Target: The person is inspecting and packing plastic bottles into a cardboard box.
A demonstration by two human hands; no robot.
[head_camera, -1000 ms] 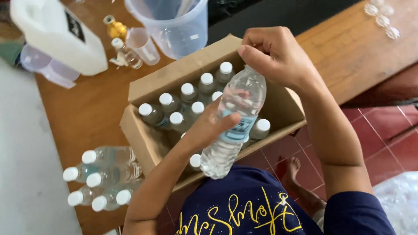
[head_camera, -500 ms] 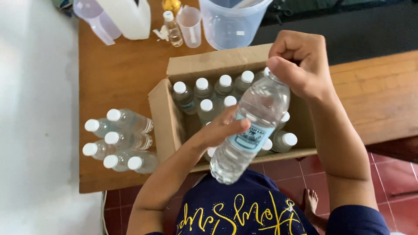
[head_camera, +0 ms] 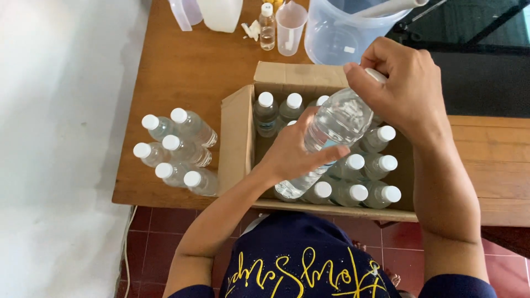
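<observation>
Hands first: we see the left hand wrapped around the middle of a clear water bottle, and the right hand closed over its white cap end. The bottle is tilted, held just above the open cardboard box — base toward the person, cap away. Inside the box stand more capped bottles in rows. Left of the box, six bottles stand grouped on the wooden table. At the far edge we note a clear jug, a small measuring cup and a small vial.
</observation>
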